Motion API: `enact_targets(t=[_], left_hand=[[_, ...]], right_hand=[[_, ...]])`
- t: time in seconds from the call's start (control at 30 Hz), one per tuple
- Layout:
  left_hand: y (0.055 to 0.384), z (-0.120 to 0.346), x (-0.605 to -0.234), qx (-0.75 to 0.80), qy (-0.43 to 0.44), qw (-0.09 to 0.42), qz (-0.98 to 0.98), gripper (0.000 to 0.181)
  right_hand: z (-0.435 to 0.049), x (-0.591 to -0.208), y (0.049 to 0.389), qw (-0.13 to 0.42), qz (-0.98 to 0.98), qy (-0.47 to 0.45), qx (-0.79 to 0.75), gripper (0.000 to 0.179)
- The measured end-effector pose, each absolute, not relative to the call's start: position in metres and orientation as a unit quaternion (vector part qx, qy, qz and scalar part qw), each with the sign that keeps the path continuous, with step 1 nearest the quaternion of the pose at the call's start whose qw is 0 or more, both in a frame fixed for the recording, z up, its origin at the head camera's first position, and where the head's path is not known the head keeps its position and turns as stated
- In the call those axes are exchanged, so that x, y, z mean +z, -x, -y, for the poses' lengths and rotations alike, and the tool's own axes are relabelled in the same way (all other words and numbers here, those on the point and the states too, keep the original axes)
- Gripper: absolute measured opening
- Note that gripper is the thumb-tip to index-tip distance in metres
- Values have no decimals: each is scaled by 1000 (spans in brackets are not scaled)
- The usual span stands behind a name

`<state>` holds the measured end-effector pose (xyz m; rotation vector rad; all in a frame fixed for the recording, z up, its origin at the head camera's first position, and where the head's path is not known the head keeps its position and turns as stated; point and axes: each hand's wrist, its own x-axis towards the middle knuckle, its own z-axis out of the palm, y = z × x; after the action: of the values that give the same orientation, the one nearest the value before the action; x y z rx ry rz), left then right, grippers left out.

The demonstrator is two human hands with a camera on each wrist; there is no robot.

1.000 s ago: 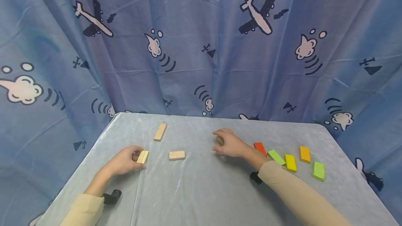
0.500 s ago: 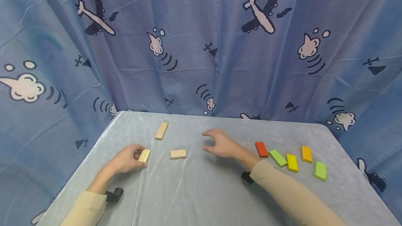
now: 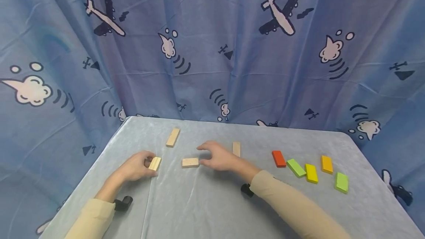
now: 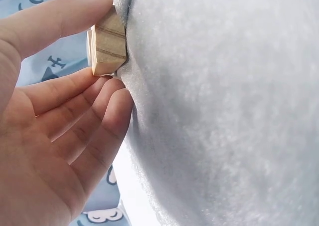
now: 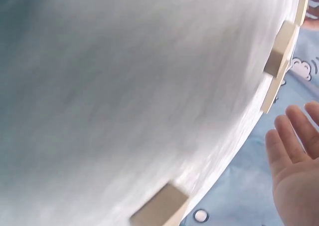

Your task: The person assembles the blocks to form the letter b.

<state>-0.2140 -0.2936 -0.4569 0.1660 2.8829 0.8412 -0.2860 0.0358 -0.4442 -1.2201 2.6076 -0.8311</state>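
At the left of the head view, my left hand (image 3: 137, 167) pinches a small plain wooden block (image 3: 154, 163) between thumb and fingers. The left wrist view shows that block (image 4: 109, 44) between thumb and index finger, right at the cloth. My right hand (image 3: 217, 157) holds nothing, its fingers spread and pointing left. Its fingertips are right at the end of a second wooden block (image 3: 190, 162) lying flat mid-table. Another wooden block (image 3: 236, 148) lies behind the right hand, partly covered by it. One more wooden block (image 3: 172, 137) lies farther back, between the hands.
To the right, a red block (image 3: 279, 159), a green block (image 3: 296, 168), a yellow block (image 3: 311, 173), an orange block (image 3: 327, 164) and another green block (image 3: 341, 182) lie on the grey cloth-covered table (image 3: 186, 209). A blue patterned curtain (image 3: 199, 47) hangs behind.
My right hand has let go of a wooden block and moved left, leaving it lying on the table. My left hand keeps its pinch on its block.
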Motion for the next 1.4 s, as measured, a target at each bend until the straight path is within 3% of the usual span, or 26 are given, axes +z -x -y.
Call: enact_targets(t=[0.6,0.8,1.4], left_hand=[[220,284,-456,281,-70,66,-955,67],[216,282,-458,291,-68,78,-951,68],[209,282,-451,283,-73,61,-954,65]], right_hand=[[-13,-456,275,129,-866,406,-262,46],[-12,-457,275,162,-862,408,-254,56],[-10,-452,264,151,-853,407,-290,55]])
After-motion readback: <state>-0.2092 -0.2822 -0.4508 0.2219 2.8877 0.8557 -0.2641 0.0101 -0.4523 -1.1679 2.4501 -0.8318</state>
